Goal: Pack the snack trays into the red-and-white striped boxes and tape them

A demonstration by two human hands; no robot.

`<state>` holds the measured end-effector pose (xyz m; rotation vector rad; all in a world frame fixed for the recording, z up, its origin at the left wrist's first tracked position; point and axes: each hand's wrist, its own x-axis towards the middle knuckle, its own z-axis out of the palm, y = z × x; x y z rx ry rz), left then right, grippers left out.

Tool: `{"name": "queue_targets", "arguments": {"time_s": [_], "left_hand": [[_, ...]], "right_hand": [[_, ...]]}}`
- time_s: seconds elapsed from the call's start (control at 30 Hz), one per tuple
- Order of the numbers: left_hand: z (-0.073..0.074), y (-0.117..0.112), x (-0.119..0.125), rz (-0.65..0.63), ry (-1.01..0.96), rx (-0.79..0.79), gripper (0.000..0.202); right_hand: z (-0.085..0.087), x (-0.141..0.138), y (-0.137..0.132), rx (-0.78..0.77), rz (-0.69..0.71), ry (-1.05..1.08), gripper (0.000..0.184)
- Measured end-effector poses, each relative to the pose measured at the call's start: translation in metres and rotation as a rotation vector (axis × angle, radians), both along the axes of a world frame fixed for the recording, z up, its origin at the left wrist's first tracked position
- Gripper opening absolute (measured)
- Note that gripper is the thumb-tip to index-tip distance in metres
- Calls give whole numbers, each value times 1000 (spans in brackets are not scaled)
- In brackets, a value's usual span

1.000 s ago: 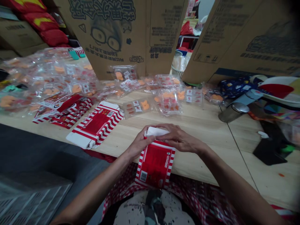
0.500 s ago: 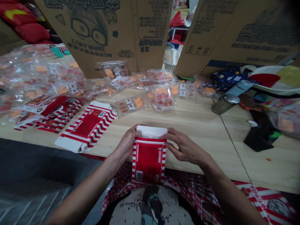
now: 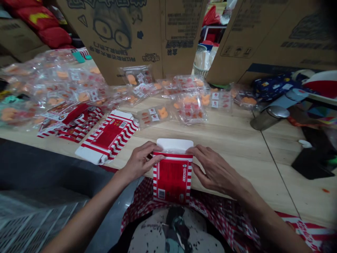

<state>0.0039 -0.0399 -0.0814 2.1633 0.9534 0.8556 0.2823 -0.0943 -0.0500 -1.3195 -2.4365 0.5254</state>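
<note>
I hold a small red and white striped carton point(image 3: 172, 177) upright at the near edge of the wooden table point(image 3: 231, 140). Its white top flap point(image 3: 174, 144) stands open. My left hand point(image 3: 140, 162) pinches the carton's upper left corner. My right hand point(image 3: 214, 168) pinches its upper right corner. Both hands are closed on the carton.
Flat striped cartons point(image 3: 109, 135) lie left of my hands, with more point(image 3: 70, 121) behind them. Clear packets of orange pieces point(image 3: 189, 109) cover the table's far and left parts. Big cardboard boxes point(image 3: 126, 35) stand behind. A metal cup point(image 3: 268, 117) and dark items point(image 3: 313, 161) lie at right.
My right hand came off the top flap and moved to the carton's right corner. The flap now stands open and the carton sits straighter.
</note>
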Motion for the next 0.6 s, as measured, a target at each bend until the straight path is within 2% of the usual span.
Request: {"name": "queue_targets", "arguments": {"time_s": [0.07,0.2,0.3,0.43,0.5,0.57,0.6], "left_hand": [[8,4,-3,-65,62,-63,19],[12,5,0,-76,139,-214,24],[8,1,3,-127,94,-296,21],[8,-8,6,-101,1,-403,20],[18,-9,10,-88,-10,-374,19],[33,-6,15,-72,-14,-231,15],[43,-3,19,-64,-23,-121,13]], "right_hand": [[0,-1,4,-41,4,-28,22],[-6,-2,15,-132,0,35,15],[-12,-1,22,-205,-9,54,9],[-15,5,23,-269,-97,114,6],[-8,10,21,-320,-160,219,7],[7,13,19,-297,-190,369,12],[16,14,18,-235,-211,454,13]]}}
